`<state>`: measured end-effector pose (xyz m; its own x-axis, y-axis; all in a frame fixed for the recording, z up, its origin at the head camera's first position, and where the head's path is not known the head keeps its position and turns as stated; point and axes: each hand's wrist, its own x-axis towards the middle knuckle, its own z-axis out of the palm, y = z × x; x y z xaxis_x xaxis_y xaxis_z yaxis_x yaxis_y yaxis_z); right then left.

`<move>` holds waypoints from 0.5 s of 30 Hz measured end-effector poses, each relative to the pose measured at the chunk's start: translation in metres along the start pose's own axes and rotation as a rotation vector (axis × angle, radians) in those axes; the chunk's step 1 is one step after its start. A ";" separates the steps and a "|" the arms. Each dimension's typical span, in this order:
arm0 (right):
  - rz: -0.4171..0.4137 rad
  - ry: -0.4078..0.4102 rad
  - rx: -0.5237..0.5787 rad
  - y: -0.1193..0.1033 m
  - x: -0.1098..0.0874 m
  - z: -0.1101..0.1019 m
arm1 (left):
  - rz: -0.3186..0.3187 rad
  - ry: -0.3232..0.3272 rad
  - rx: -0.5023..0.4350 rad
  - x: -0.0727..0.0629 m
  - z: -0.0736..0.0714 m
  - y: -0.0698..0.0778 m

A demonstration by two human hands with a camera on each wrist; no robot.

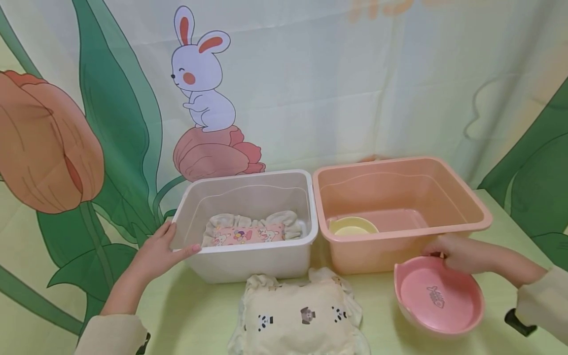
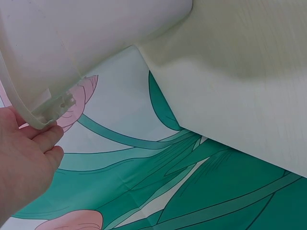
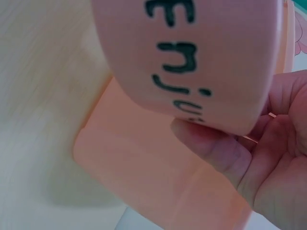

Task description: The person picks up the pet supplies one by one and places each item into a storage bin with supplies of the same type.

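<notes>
My right hand point(image 1: 459, 254) pinches the far rim of a pink bowl point(image 1: 439, 301), which is tilted with its inside towards the head camera and shows a small printed drawing. Dark lettering runs along the bowl's outer side in the right wrist view, with the thumb point(image 3: 211, 146) pressed against it. At the near left corner of a white plastic bin point(image 1: 253, 264), my left hand point(image 1: 155, 254) grips the rim, thumb along the front edge. Fingers point(image 2: 45, 139) wrap under that rim in the left wrist view. Inside this bin lies a frilled pillow with a pink patterned panel point(image 1: 248, 234).
Right beside the white bin stands a peach bin point(image 1: 372, 254) with a yellow bowl point(image 1: 355, 226) in it. In front of both lies a cream frilled pillow point(image 1: 297, 313) with animal prints. A cloth backdrop point(image 1: 310, 98) with tulips and a rabbit hangs behind the table point(image 1: 191, 315).
</notes>
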<state>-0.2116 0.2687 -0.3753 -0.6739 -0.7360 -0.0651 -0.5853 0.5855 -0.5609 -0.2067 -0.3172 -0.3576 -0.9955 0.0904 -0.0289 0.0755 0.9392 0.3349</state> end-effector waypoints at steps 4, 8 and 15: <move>-0.018 0.004 -0.011 -0.002 0.000 -0.003 | -0.002 0.000 0.000 0.000 0.000 0.000; 0.021 0.005 -0.035 -0.006 0.000 -0.006 | -0.007 -0.002 -0.006 0.000 0.000 -0.001; 0.028 0.007 -0.060 -0.010 0.000 -0.008 | -0.016 -0.009 -0.013 0.000 0.000 -0.001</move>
<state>-0.2100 0.2655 -0.3631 -0.6933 -0.7169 -0.0737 -0.5921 0.6250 -0.5088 -0.2067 -0.3182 -0.3582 -0.9960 0.0783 -0.0432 0.0585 0.9361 0.3469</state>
